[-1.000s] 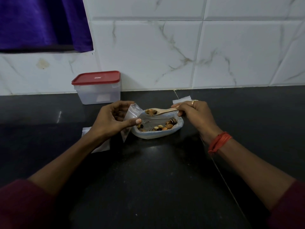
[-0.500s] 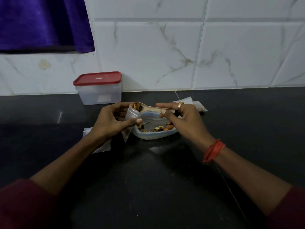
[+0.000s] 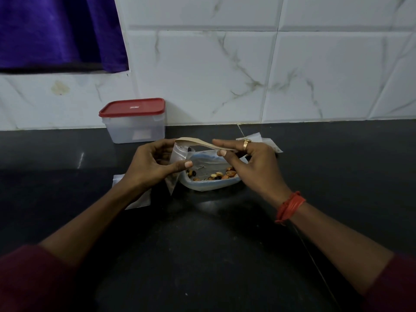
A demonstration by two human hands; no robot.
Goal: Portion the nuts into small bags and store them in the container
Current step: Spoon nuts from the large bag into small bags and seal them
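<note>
Hands: left (image 3: 155,164) grips small bag (image 3: 179,152), right (image 3: 249,161) holds wooden spoon (image 3: 198,142); lid label unreadable.

Spoon (image 3: 198,143) bowl turned down over small bag (image 3: 179,154), contents hidden. Spare bags (image 3: 269,144) partly behind right hand (image 3: 252,164). Container (image 3: 135,123) contents unclear.

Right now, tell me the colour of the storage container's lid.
Red; the lid shows clearly in the head view.

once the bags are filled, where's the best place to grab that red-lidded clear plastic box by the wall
Grip the red-lidded clear plastic box across its two side walls just below the lid, coming from the front or above. It stands upright against the white tiled wall, so its back is blocked, and its sides are free.
</note>
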